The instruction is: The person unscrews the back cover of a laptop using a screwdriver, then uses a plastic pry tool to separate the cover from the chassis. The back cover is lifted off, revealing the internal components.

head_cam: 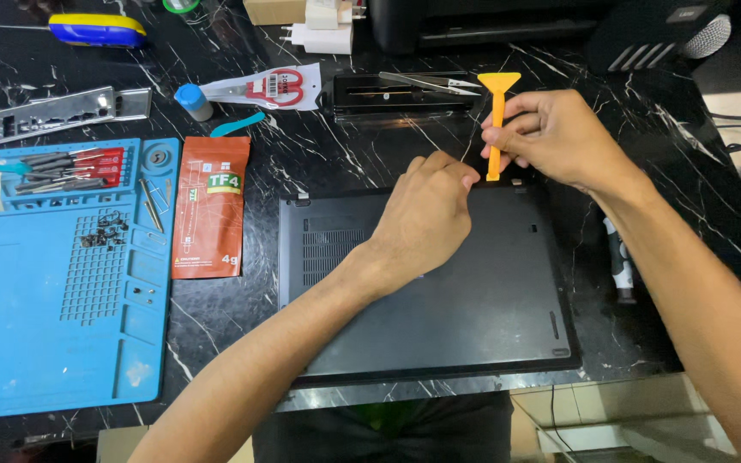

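A dark laptop [473,309] lies bottom side up on the black marble table [336,154]. My right hand [551,137] grips an orange plastic pry tool [497,111] upright, its lower tip at the laptop's far edge. My left hand [426,214] rests on the laptop's bottom cover, fingertips curled at the same far edge right beside the tool's tip.
A blue work mat [62,291] with small screws [109,231] and screwdriver bits [62,167] lies at left. An orange sachet [210,206], scissors in a pack [268,87], a metal plate [66,111], tweezers [430,81] on a black box, a charger [323,34] and a pen [621,266] surround the laptop.
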